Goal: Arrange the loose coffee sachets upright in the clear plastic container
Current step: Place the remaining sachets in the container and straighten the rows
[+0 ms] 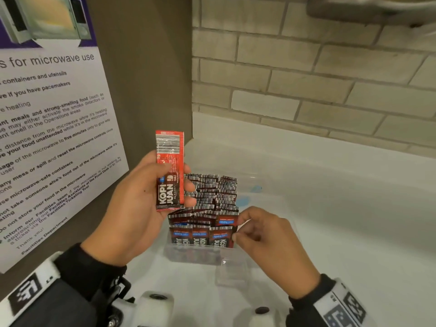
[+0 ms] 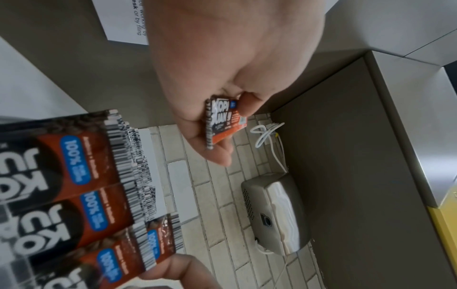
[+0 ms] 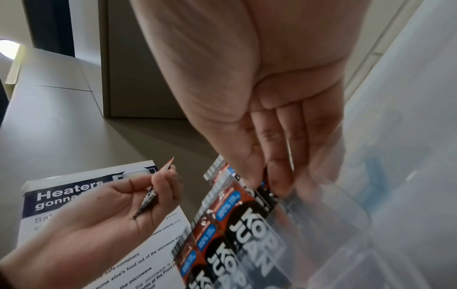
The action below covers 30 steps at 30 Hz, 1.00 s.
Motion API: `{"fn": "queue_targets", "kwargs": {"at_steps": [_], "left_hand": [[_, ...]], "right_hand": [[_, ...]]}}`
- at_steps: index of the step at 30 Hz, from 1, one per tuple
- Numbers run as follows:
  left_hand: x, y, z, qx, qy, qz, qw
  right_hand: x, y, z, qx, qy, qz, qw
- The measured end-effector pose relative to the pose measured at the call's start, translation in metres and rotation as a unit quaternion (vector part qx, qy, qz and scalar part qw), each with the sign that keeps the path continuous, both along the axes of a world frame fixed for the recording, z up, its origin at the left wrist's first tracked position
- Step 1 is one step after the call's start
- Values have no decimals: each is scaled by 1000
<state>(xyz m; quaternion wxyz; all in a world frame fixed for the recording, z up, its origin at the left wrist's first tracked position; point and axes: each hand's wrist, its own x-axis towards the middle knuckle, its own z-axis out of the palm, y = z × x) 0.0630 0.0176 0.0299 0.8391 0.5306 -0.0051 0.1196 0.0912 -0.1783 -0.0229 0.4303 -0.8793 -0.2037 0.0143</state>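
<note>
Left hand grips one sachet (microwave notice behind); right hand pinches packed sachets.

Glossy red-and-black foil coffee sachets, clear smooth plastic container around them, matt white paper microwave notice to its left, rough pale brick wall behind, brushed grey metal dispenser on that wall

One loose sachet in my left hand — held between thumb and fingers. One clear plastic container below my fingers. Three sachets in the front row at my right hand fingertips; rows behind — too densely packed to count. One notice beyond my left knuckles.
</note>
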Motion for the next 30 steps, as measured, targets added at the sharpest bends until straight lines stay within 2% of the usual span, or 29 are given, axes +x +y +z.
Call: {"fn": "queue_targets", "kwargs": {"at_steps": [3, 7, 11, 14, 17, 20, 22, 23, 25, 27, 29, 30], "left_hand": [[1, -2, -2, 16, 13, 15, 1000], [0, -9, -4, 98, 11, 25, 995], [0, -13, -3, 105, 14, 10, 994], [-1, -13, -1, 34, 35, -6, 999], [-2, -8, 3, -94, 65, -85, 990], [-2, -4, 5, -175, 60, -232, 955], [-2, -5, 3, -200, 59, -307, 929], [-2, -7, 2, -190, 66, -318, 926], [-3, -14, 1, -115, 85, -301, 943], [-5, -20, 2, 14, 89, -268, 959], [-6, -20, 7, 112, 81, -258, 956], [-7, -18, 12, 134, 74, -262, 953]], "right_hand": [[-1, -4, 6, 17, -5, 0, 1000], [-1, -3, 3, 2, -23, 9, 1000], [0, 0, -1, -22, -27, 19, 999], [0, -2, 3, -25, -40, 12, 999], [0, -7, 17, 2, -69, 5, 998], [1, -6, 36, 45, -113, 22, 992], [-1, -3, 50, 106, -152, 39, 982], [-1, -2, 56, 139, -165, 51, 975], [-3, 2, 68, 169, -180, 92, 965], [-3, 7, 77, 119, -202, 131, 963], [0, 8, 79, 66, -223, 133, 964], [2, 7, 79, 75, -219, 119, 966]]}}
